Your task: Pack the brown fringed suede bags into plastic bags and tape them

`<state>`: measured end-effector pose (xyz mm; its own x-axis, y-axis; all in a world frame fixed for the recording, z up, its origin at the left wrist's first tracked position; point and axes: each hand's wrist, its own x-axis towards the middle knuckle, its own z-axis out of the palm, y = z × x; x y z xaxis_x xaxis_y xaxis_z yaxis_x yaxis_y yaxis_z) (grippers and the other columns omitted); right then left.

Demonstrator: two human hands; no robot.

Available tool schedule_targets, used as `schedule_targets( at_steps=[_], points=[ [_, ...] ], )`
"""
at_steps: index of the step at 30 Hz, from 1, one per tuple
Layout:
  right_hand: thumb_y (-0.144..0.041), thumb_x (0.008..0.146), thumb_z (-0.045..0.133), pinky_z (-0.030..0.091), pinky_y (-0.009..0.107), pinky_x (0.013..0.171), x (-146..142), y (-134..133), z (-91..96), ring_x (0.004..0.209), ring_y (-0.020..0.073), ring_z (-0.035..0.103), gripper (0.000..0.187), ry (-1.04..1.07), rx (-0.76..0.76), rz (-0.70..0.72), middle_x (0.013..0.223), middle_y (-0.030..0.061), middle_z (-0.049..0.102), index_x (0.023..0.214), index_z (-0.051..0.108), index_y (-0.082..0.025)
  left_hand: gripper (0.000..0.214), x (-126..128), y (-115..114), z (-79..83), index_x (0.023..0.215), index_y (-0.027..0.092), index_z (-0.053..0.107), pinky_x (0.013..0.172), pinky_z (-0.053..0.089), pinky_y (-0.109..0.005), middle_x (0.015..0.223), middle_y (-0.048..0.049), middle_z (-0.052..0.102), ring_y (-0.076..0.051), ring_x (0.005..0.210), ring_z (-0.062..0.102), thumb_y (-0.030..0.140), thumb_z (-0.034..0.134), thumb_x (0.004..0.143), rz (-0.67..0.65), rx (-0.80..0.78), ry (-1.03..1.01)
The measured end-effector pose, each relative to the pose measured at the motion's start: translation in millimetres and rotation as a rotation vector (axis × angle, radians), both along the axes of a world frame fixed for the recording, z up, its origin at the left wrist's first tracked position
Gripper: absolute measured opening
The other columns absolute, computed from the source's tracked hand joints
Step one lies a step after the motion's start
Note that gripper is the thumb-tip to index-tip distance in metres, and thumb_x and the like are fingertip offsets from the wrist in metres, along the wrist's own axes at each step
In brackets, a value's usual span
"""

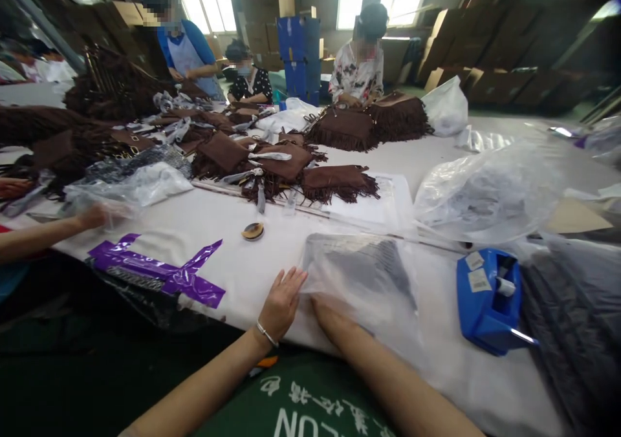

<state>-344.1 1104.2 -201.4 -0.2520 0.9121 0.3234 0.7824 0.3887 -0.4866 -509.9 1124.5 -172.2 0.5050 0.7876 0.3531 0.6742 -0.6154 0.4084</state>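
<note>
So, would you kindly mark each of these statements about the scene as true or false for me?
1. The right hand touches a clear plastic bag with something grey inside. True.
2. The silver bracelet is on the right wrist. False: it is on the left wrist, just behind the left hand.
3. The blue tape dispenser is to the left of the hands. False: it is to their right.
4. Brown fringed bags lie on the table beyond the hands. True.
</note>
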Motion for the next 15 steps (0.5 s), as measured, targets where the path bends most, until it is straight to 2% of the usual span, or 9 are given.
schedule_targets(
  at_steps=[2,5,7,10,13,15],
  points=[
    [-0.017,0.084,0.057,0.031,0.062,0.102,6,13,-5.4,0.124,0.0309,0.042,0.045,-0.054,-0.005,0.026,0.133,0.0092,0.048,0.127,0.047,-0.023,0.068,-7,2,-7.4,0.140,0.015,0.031,0.109,0.032,-0.048,0.137,-0.0085,0.045,-0.023,0.132,0.035,0.000,0.034,0.074,0.025,-0.057,0.080],
    [-0.009,0.081,0.055,0.022,0.062,0.106,21,26,-3.1,0.129,0.0316,0.036,0.054,-0.112,-0.005,0.112,0.136,0.0028,0.047,0.130,0.044,-0.031,0.073,-15,1,-14.7,0.139,0.011,0.031,0.108,0.035,-0.044,0.137,-0.0090,0.046,-0.021,0.130,0.037,-0.004,0.031,0.068,0.030,-0.102,0.140],
    [-0.010,0.083,0.051,0.019,0.060,0.108,32,34,3.1,0.131,0.0296,0.032,0.058,-0.131,0.002,0.164,0.140,0.0006,0.042,0.134,0.037,-0.032,0.073,-15,-3,-14.0,0.139,0.010,0.031,0.109,0.034,-0.043,0.138,-0.0097,0.045,-0.021,0.129,0.039,-0.005,0.031,0.068,0.005,-0.090,0.158],
    [-0.012,0.087,0.041,0.016,0.058,0.109,42,51,14.7,0.133,0.0292,0.027,0.053,-0.136,0.015,0.176,0.143,0.0027,0.037,0.137,0.034,-0.027,0.074,-11,-12,-5.1,0.142,0.011,0.026,0.108,0.036,-0.040,0.135,-0.0098,0.047,-0.019,0.124,0.045,-0.005,0.031,0.070,-0.044,-0.063,0.169],
    [-0.012,0.087,0.035,0.017,0.057,0.109,46,60,24.9,0.133,0.0288,0.029,0.049,-0.116,0.027,0.142,0.142,0.0026,0.039,0.134,0.039,-0.024,0.076,-9,-17,2.9,0.144,0.016,0.019,0.107,0.038,-0.039,0.133,-0.0072,0.050,-0.018,0.121,0.048,-0.005,0.029,0.072,-0.057,-0.021,0.164],
    [-0.013,0.088,0.037,0.023,0.052,0.109,47,49,28.5,0.130,0.0253,0.035,0.045,-0.087,0.026,0.133,0.139,-0.0015,0.043,0.130,0.045,-0.027,0.079,-13,-17,2.9,0.146,0.018,0.012,0.106,0.038,-0.041,0.133,-0.0068,0.050,-0.019,0.121,0.049,-0.004,0.030,0.072,-0.047,0.013,0.165]
  ],
)
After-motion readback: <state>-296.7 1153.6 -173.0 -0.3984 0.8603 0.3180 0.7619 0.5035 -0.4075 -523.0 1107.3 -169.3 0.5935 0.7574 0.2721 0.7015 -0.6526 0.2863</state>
